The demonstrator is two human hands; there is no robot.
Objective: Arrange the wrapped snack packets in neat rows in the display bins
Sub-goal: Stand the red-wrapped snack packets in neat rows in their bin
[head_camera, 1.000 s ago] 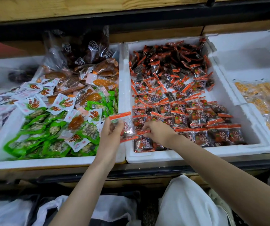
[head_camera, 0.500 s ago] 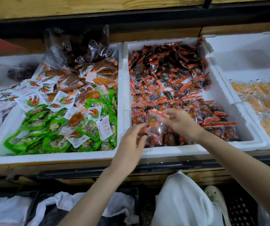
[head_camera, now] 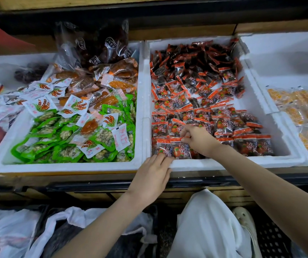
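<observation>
The right hand has its fingers curled and pinches the orange top seal of a dark snack packet. That packet lies in the front row of the middle bin, just beside another packet near the front left corner. The left hand reaches over the bin's front rim with fingers nearly straight and their tips against the lower edges of those packets. It seems to steady them rather than grip, though the contact is hard to make out.

Further out, the neat rows lie flat and side by side across the front of the bin. Behind them a loose heap of the same packets fills the back half, so this bin looks about half done. The left bin holds a jumble of green packets and other kinds, not yet sorted.
</observation>
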